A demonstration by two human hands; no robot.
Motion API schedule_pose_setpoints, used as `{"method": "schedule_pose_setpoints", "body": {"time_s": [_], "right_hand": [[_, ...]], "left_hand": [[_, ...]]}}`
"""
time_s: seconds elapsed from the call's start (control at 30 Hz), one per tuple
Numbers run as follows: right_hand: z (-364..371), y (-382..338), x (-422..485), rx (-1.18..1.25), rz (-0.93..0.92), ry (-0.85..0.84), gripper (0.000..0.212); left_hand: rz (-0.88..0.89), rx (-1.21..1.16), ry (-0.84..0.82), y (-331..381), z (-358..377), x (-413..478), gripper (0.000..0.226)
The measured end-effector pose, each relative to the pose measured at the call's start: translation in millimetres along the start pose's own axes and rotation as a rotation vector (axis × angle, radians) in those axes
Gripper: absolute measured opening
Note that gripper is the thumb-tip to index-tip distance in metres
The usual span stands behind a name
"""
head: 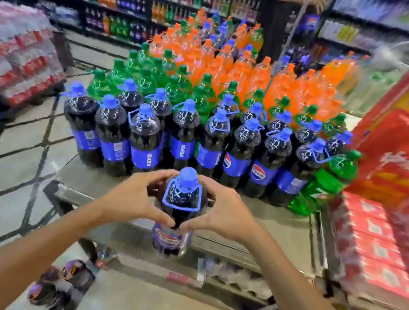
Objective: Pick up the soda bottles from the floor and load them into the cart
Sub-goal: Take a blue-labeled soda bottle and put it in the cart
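Now lower onto the bare near strip of the flat grey cart platform, keeping upright, and seat snug against the front row of dark blue-capped cola bottles. Holding one dark plastic cola bottle with blue cap above that near edge: left hand and right hand, fingers curled round its shoulder, thumbs nearly touching. Counted: roughly eight in front, one carried; green bottles and orange bottles too blurred.

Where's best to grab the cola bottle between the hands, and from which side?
Grip the cola bottle at its shoulder below the blue cap, left hand and right hand coming from opposite sides. It stands upright and looks too wide for one hand, so two palms cup it.
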State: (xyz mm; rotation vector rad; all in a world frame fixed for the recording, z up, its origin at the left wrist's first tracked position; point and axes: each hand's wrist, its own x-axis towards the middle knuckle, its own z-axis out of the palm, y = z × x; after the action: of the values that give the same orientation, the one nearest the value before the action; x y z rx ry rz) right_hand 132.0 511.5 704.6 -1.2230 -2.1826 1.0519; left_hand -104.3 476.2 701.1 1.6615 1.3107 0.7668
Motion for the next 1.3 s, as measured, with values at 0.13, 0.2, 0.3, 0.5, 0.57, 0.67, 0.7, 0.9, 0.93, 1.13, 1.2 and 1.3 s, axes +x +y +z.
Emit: {"method": "schedule_pose_setpoints", "body": {"time_s": [0.13, 0.2, 0.3, 0.5, 0.57, 0.67, 0.7, 0.9, 0.93, 1.13, 1.2, 1.3], "right_hand": [[-37.6, 16.9, -50.7, 0.03, 0.106, 0.196, 0.096], [-59.9, 26.6, -81.0, 0.036, 0.147, 0.293, 0.092], [-93.9, 39.4, -132.2, 0.039, 0.199, 0.422, 0.09], [-154.2, 74.8, -234.2, -0.001, 0.334, 0.629, 0.095], [-173.0, 84.9, -268.3, -0.003, 0.362, 0.698, 0.094], [-197.0, 99.3, -319.2, 0.0, 0.391, 0.783, 0.087], [-203.8, 103.0, -336.2, -0.004, 0.401, 0.8, 0.087], [-237.4, 132.5, -433.1, -0.006, 0.505, 0.946, 0.09], [-241.2, 138.4, -448.4, -0.002, 0.524, 0.975, 0.091], [-257.2, 166.2, -535.2, 0.02, 0.662, 1.159, 0.09], [-263.1, 174.1, -561.5, 0.016, 0.714, 1.22, 0.09], [-272.4, 183.0, -597.0, -0.008, 0.774, 1.301, 0.09]], "left_hand": [[0.121, 0.014, -0.182, 42.8, 34.5, 39.4, 0.093], [0.174, 0.012, -0.263, 66.2, 60.6, 57.9, 0.091], [0.238, 0.004, -0.387, 100.1, 108.6, 82.4, 0.089], [0.349, -0.01, -0.607, 166.2, 223.5, 120.8, 0.092], [0.398, -0.023, -0.662, 189.0, 261.3, 128.1, 0.089], [0.475, -0.015, -0.728, 222.3, 316.0, 135.5, 0.085], [0.489, -0.013, -0.748, 232.4, 333.7, 135.6, 0.084], [0.571, -0.011, -0.923, 288.7, 438.1, 134.2, 0.082], [0.584, -0.014, -0.961, 297.2, 455.4, 134.1, 0.08], [0.642, -0.01, -1.201, 346.8, 566.8, 133.1, 0.081], [0.664, -0.011, -1.274, 362.9, 604.3, 133.7, 0.083], [0.714, 0.002, -1.378, 387.0, 656.1, 132.0, 0.082]]}}
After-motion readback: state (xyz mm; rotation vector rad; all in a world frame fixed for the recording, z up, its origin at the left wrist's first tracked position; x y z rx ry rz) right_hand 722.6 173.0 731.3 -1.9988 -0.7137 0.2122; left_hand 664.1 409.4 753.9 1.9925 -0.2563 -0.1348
